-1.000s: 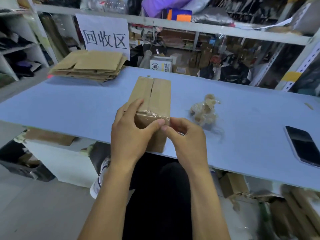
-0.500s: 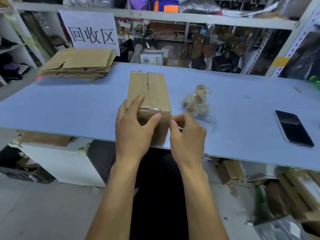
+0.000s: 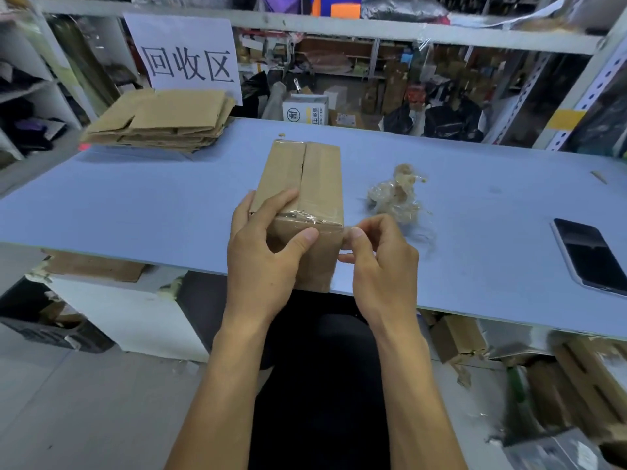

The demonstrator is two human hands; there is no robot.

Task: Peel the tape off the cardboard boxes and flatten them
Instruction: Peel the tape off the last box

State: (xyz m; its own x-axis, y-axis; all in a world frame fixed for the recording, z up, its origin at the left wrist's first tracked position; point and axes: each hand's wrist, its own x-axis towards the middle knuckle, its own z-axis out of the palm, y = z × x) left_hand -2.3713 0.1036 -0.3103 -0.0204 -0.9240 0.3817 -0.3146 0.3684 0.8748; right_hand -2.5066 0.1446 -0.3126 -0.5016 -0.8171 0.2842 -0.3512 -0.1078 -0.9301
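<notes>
A long brown cardboard box [image 3: 305, 178] lies on the blue table [image 3: 135, 205], its near end over the front edge. Clear tape [image 3: 307, 217] runs across that end's top edge. My left hand [image 3: 268, 252] grips the near end, fingers on top and thumb pressed on the front face. My right hand [image 3: 380, 256] is at the box's near right corner, thumb and forefinger pinching the tape's end there. A stack of flattened cardboard boxes [image 3: 163, 120] sits at the far left of the table.
A crumpled wad of peeled tape [image 3: 395, 195] lies right of the box. A black phone [image 3: 592, 256] rests near the table's right front edge. A white sign with characters [image 3: 190, 59] stands behind the stack. Cluttered shelves surround the table; cardboard scraps lie below it.
My right hand has slid from the middle of the box's front edge to its right corner, now pinching the tape there. The left hand keeps its grip on the box.
</notes>
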